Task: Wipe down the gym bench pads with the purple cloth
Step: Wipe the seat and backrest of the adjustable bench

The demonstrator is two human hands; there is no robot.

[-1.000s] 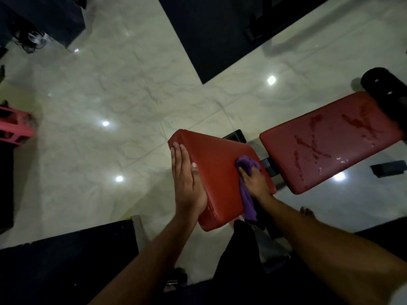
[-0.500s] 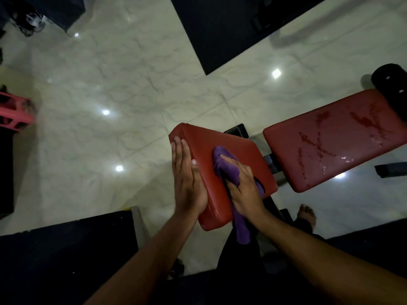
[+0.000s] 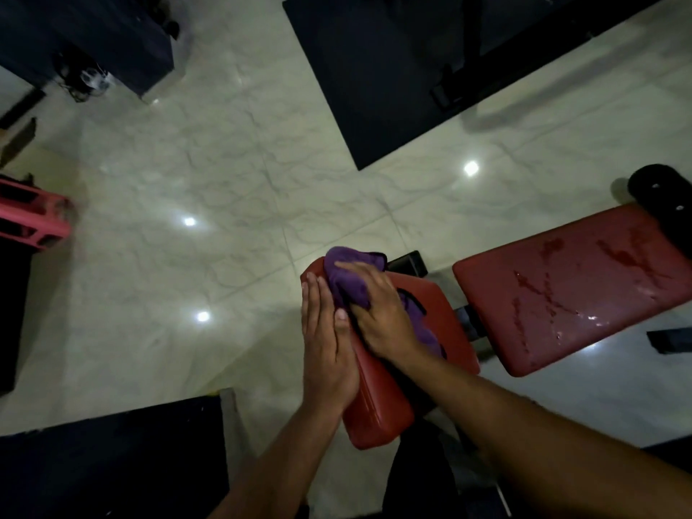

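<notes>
Nearest: left hand (image 3: 326,342), fingers straight and together, pressed flat along the left edge of the near red bench pad (image 3: 430,331), holding nothing, only bracing. Just beside it, right hand (image 3: 378,309), palm down with fingers spread and slightly curled over the bunched purple cloth (image 3: 346,279), pressing it onto the pad's far left corner; loose tail of cloth trailing under the wrist toward the pad's right side. Best done with firm, even downward pressure, overlapping strokes carried right off the corner and over the rolled edge, left hand kept planted so the tilted pad does not rock. Worth gathering the trailing tail to keep a fresh face of cloth under the palm. Farther right, across a gap showing the black frame: second red pad (image 3: 584,286), streaked with wet patches and droplets, apparently not yet wiped. Beyond: black foam roller (image 3: 662,196), pale marble floor (image 3: 224,181), dark floor mats (image 3: 374,80).
</notes>
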